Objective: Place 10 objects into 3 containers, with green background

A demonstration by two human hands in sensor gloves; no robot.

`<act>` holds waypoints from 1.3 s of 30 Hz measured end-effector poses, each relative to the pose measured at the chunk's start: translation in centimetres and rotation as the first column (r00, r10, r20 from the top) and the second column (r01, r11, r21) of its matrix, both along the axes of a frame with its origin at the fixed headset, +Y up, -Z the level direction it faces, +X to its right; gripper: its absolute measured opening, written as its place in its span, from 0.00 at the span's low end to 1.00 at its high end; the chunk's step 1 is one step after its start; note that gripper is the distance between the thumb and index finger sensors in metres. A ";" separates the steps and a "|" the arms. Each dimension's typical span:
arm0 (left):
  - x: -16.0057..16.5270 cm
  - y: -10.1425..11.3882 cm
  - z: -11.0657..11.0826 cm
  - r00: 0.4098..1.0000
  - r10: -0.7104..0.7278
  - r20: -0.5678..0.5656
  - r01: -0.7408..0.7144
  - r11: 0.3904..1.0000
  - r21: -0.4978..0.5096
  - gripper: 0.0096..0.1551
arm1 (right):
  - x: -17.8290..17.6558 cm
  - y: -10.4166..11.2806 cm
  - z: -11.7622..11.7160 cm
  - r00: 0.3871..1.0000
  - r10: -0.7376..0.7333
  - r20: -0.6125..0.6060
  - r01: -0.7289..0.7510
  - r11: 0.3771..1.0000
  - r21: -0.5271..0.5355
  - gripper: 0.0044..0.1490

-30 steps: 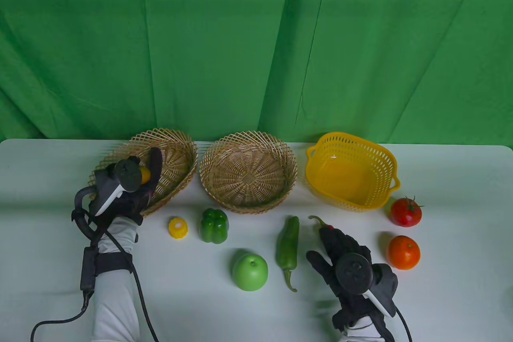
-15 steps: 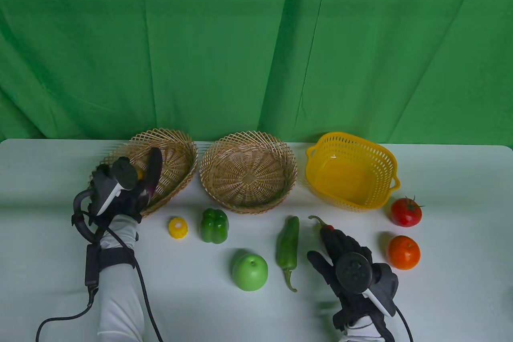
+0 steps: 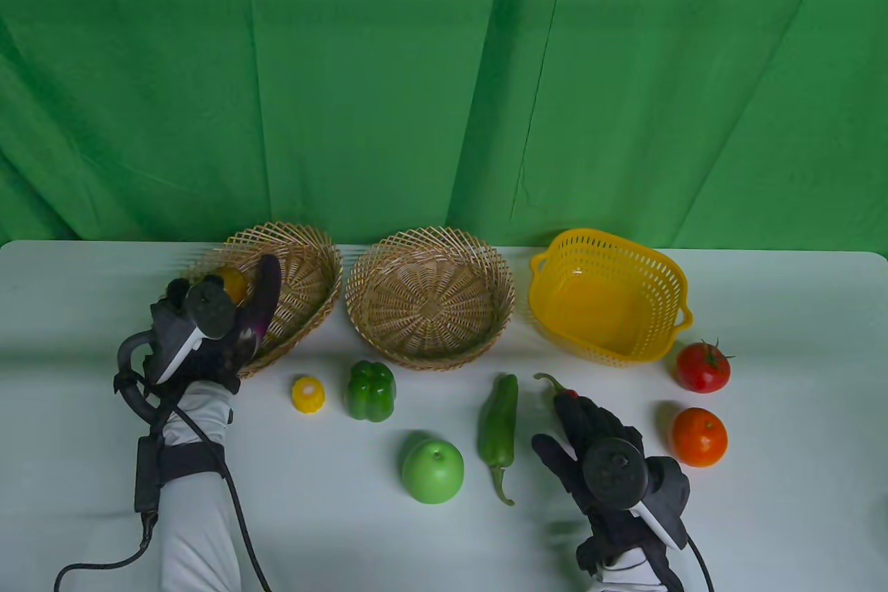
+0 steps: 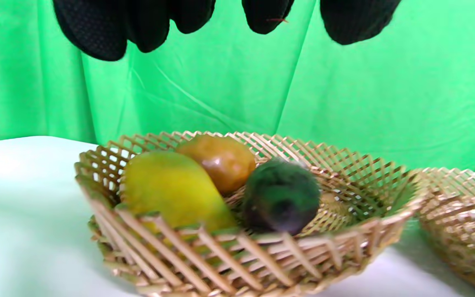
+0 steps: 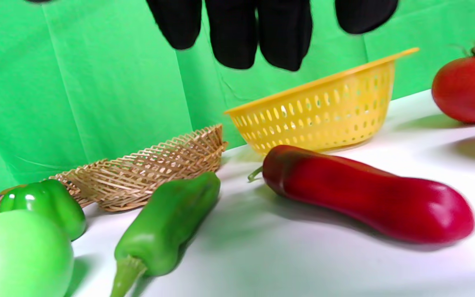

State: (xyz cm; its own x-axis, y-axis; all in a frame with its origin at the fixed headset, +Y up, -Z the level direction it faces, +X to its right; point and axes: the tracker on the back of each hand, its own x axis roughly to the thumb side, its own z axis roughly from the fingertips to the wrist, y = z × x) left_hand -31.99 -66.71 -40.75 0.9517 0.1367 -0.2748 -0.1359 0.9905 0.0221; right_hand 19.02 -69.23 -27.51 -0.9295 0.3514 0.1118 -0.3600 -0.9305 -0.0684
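White table (image 3: 83,286). Far row, left to right: left wicker basket (image 3: 305,273) holding a mango (image 4: 171,189), a brown fruit (image 4: 221,161) and an eggplant (image 3: 267,293); middle wicker basket (image 3: 430,297); yellow basket (image 3: 610,293). Left hand (image 3: 208,335) at the left basket's near rim, fingers loose, gripping nothing. Right hand (image 3: 596,439) over the red pepper (image 5: 365,194), fingers relaxed, not gripping it. Green pepper (image 3: 498,429) just left.

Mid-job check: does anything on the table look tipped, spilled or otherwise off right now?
Only the left wicker basket looks off: in the table view it sits tilted, its left rim raised, while the middle basket lies flat. It holds a mango, a brown fruit and an eggplant. Nothing has spilled.
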 end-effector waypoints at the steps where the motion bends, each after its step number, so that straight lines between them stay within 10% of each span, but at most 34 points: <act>1: 0.3 0.2 0.4 1.000 0.000 0.023 0.000 1.000 0.015 0.43 | -0.1 0.0 0.0 1.000 -0.002 -0.004 0.002 1.000 0.002 0.50; 18: 4.7 1.4 5.4 0.959 0.021 0.284 -0.072 0.983 0.169 0.43 | -0.6 0.4 0.5 0.998 -0.034 -0.047 0.035 0.999 0.024 0.50; 39: 9.0 -6.8 6.7 0.894 -0.020 0.448 0.045 0.998 -0.044 0.42 | -0.9 0.3 0.5 0.998 -0.026 -0.055 0.027 1.000 0.016 0.50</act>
